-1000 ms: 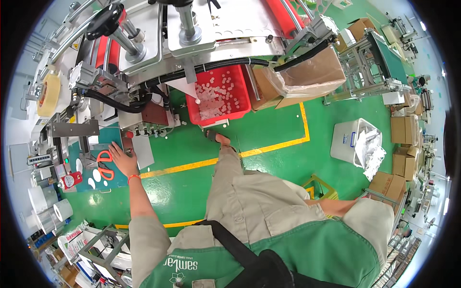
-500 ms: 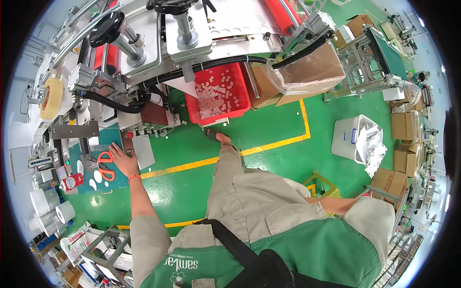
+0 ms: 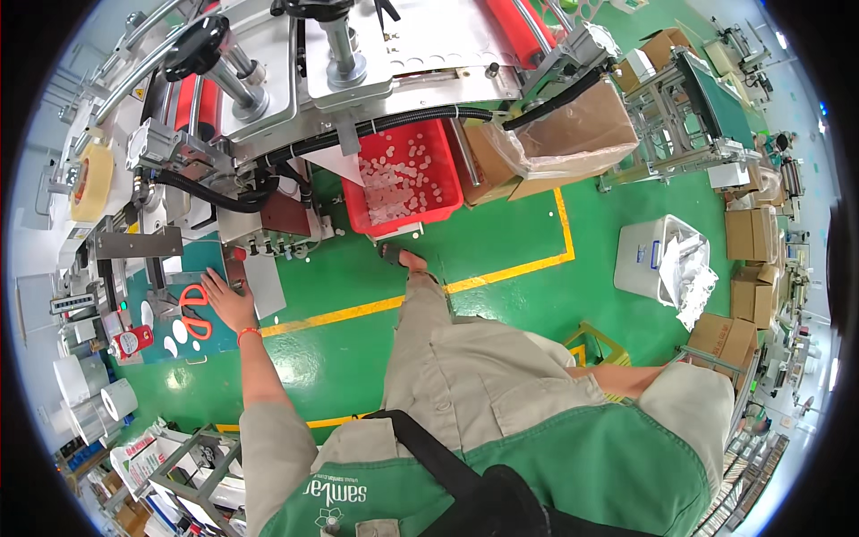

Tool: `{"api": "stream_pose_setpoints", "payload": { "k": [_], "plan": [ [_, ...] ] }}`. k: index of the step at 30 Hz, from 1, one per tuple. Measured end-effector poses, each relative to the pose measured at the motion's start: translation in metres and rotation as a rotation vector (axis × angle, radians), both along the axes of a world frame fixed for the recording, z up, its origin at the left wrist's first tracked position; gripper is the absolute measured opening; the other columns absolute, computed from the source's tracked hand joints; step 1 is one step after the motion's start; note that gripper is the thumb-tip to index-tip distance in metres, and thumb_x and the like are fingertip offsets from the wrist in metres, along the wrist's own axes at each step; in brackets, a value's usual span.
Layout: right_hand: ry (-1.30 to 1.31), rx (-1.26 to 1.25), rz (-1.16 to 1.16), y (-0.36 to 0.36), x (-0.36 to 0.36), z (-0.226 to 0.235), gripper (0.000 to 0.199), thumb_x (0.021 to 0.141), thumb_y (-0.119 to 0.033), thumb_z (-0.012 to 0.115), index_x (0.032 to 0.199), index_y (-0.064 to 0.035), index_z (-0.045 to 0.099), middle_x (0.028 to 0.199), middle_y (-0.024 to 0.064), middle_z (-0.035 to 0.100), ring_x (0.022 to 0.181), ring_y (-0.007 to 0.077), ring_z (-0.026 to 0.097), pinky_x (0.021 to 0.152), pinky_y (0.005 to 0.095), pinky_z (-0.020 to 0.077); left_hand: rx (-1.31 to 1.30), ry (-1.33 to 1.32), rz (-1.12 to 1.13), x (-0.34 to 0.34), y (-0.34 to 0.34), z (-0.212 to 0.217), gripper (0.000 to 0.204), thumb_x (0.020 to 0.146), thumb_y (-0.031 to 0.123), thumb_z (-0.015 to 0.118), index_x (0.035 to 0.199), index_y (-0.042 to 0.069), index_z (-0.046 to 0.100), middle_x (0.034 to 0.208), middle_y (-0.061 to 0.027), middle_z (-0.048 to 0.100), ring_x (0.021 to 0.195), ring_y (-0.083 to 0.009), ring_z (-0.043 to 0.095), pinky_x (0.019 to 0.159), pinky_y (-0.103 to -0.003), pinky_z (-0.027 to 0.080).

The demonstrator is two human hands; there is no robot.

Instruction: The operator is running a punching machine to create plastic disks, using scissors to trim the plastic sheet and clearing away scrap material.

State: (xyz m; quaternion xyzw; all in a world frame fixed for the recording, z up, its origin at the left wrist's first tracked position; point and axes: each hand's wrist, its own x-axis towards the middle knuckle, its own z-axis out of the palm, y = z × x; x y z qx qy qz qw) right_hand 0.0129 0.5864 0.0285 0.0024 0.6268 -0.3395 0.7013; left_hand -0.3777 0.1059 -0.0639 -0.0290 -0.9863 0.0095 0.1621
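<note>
My left hand (image 3: 230, 302) lies with its fingers stretched out on the edge of a green work surface (image 3: 204, 258). It holds nothing. Just beside its fingertips are scissors with orange handles (image 3: 194, 313), their blades pointing away. Several white round discs (image 3: 180, 331) lie left of the scissors, near a red container (image 3: 134, 341). A white sheet (image 3: 265, 285) sits to the right of the hand. Of my right arm only the bent forearm (image 3: 617, 379) shows by my hip; the right hand itself is hidden.
A machine with black knobs (image 3: 192, 49) and red rollers (image 3: 519, 31) spans the far side. Below it stands a red crate (image 3: 434, 201) of white discs, beside a lined cardboard box (image 3: 577, 134). A white bin (image 3: 640, 268) of scraps and a green stool (image 3: 598, 345) are at right.
The whole view has shifted very slightly. My left hand stays at the same place beside the scissors, and nothing has been taken hold of or let go.
</note>
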Motion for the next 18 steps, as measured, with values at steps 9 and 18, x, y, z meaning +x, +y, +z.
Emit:
{"api": "stream_pose_setpoints", "payload": {
  "k": [9,18],
  "plan": [
    [1.242,0.561,-0.763,0.258,-0.198,0.103,0.029,0.084,-0.03,0.051,0.082,-0.0056,0.067,0.069,0.0075,0.063,0.058,0.0159,0.058,0.058,0.032,0.0465,0.005,0.004,-0.009,-0.004,0.0,0.003,0.083,0.072,0.022,0.064,0.14,0.005,0.019,0.142,-0.0201,0.025,0.131,-0.0336,0.025,0.108,-0.04,0.023],
    [1.396,0.097,-1.47,0.344,-0.435,0.199,0.049,0.086,-0.04,0.056,0.118,-0.0033,0.052,0.106,0.0108,0.059,0.094,0.0201,0.058,0.074,0.0322,0.0481,0.043,0.025,-0.032,-0.001,-0.007,-0.001,0.084,0.069,0.018,0.064,0.139,0.005,0.02,0.142,-0.0193,0.024,0.13,-0.0342,0.026,0.107,-0.041,0.024]
  ]
}}
